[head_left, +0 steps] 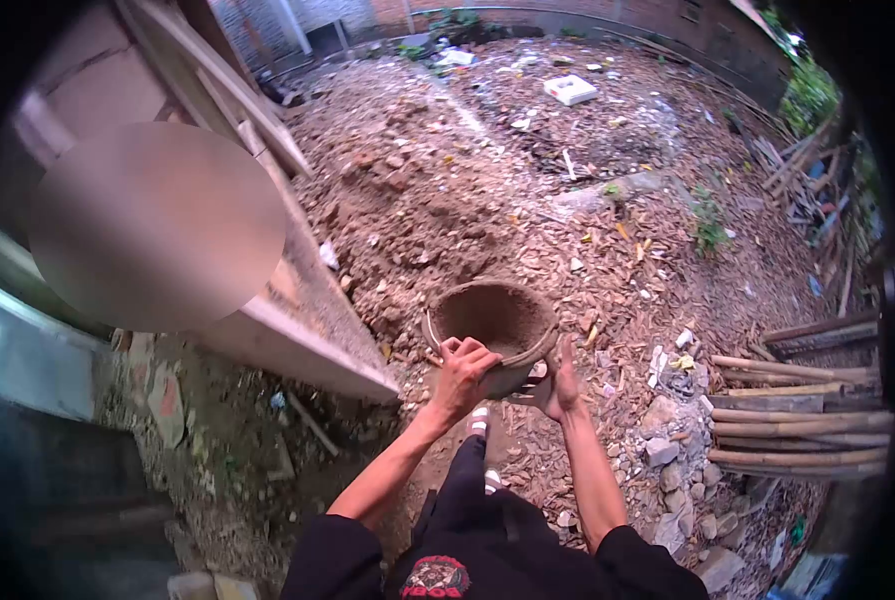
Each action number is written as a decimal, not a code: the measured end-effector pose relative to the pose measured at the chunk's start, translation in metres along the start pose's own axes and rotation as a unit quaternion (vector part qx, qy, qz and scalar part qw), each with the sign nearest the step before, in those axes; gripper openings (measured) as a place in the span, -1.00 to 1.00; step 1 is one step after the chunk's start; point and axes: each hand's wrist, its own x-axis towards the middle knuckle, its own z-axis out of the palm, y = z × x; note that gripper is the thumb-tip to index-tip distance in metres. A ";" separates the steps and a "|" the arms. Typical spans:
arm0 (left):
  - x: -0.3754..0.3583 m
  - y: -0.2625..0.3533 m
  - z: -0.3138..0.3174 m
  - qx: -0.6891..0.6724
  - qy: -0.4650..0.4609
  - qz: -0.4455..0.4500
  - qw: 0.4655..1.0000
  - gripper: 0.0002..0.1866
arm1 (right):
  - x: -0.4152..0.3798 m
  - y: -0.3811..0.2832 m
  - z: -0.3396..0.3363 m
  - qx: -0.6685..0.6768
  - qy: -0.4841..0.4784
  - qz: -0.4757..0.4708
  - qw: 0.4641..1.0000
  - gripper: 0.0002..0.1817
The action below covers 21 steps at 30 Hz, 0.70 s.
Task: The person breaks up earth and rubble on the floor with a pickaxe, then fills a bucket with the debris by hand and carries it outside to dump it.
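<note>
A dirt-coated bucket (495, 312) hangs in front of my body, its mouth tilted up and soil caked on its inner wall. My left hand (462, 375) grips the near rim with curled fingers. Against the bucket's right side, my right hand (557, 385) bears with its palm, its thumb upright and its other fingers reaching under the bucket, partly hidden. A thin handle shows at the bucket's left edge. Below it are my sandalled feet (480, 422) on littered ground.
A mound of loose soil (397, 190) rises ahead. Wooden boards (317, 330) slant along the left, beside a blurred patch. Broken stones (667, 480) and stacked bamboo poles (807, 425) lie at the right. A white box (570, 90) sits farther back, before a brick wall (557, 28).
</note>
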 end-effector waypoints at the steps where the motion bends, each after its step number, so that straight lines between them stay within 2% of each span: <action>1: -0.019 0.007 -0.006 0.007 0.003 -0.013 1.000 -0.65 | -0.008 0.008 0.006 -0.004 -0.008 0.013 1.000 0.22; 3: -0.052 0.016 -0.015 0.014 -0.016 -0.006 1.000 -0.65 | -0.020 0.015 0.020 -0.073 -0.004 0.054 0.996 0.15; 4: -0.067 0.018 -0.018 0.017 -0.013 -0.007 1.000 -0.66 | -0.024 0.021 0.029 -0.035 0.003 0.044 0.998 0.02; 5: -0.082 0.018 -0.018 0.032 -0.017 -0.010 0.999 -0.67 | -0.021 0.030 0.025 -0.043 -0.002 0.053 0.998 0.02; 7: -0.108 0.019 -0.023 0.057 -0.025 -0.018 0.998 -0.69 | -0.017 0.046 0.030 -0.201 0.010 0.112 0.973 -0.34; 8: -0.122 0.022 -0.025 0.061 -0.017 -0.035 0.997 -0.69 | -0.021 0.051 0.045 -0.177 0.038 0.121 0.976 -0.71; 11: -0.163 0.022 -0.038 0.073 -0.022 -0.099 0.992 -0.70 | 0.010 0.101 0.026 -0.163 0.008 0.165 0.973 -0.76; 12: -0.180 0.022 -0.038 0.065 -0.019 -0.131 0.989 -0.69 | 0.010 0.113 0.040 -0.189 0.036 0.167 0.967 -0.93; 13: -0.194 0.022 -0.046 0.056 -0.016 -0.162 0.985 -0.68 | 0.022 0.134 0.040 -0.197 0.012 0.189 0.962 -0.89; 15: -0.224 0.017 -0.066 0.035 -0.017 -0.229 0.973 -0.67 | 0.031 0.169 0.051 -0.228 -0.004 0.154 0.962 -0.81; 16: -0.242 0.013 -0.076 0.009 -0.018 -0.263 0.965 -0.67 | 0.038 0.179 0.059 -0.300 -0.034 0.173 0.937 -0.65; 17: -0.260 0.011 -0.085 -0.018 -0.018 -0.295 0.955 -0.67 | 0.041 0.193 0.065 -0.312 -0.042 0.187 0.931 -0.65; 19: -0.287 0.010 -0.105 -0.010 0.003 -0.330 0.944 -0.71 | 0.036 0.210 0.118 -0.468 -0.060 0.108 0.875 -0.48; 20: -0.305 0.008 -0.113 -0.016 0.035 -0.352 0.935 -0.74 | 0.076 0.245 0.089 -0.463 -0.107 0.153 0.866 -0.40; 21: -0.324 0.006 -0.121 -0.021 0.068 -0.374 0.925 -0.77 | 0.076 0.260 0.110 -0.473 -0.118 0.163 0.858 -0.40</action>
